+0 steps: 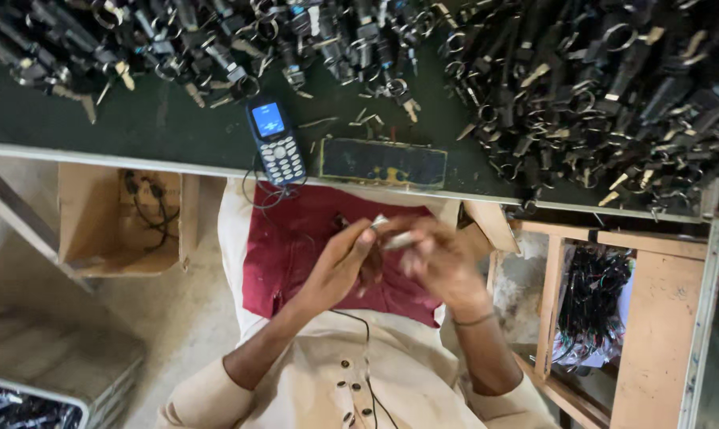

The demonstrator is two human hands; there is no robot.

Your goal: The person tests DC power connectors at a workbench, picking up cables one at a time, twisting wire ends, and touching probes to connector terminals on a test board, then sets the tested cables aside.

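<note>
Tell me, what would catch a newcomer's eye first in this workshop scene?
Probably the big heaps of dark metal parts with rings piled along the far side of the dark workbench. Next, the small mobile phone with its lit blue screen, lying at the bench's near edge. Below it, over a red cloth on the lap, the left hand and right hand work together on a small pale piece.

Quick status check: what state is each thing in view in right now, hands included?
Left hand: closed on a small part, over the lap.
Right hand: pinching a small pale metal part, blurred.
Blue keypad phone: screen lit, flat at the bench edge.
Dark red cloth: spread across the lap.
Open cardboard box: holds black cables.
</note>
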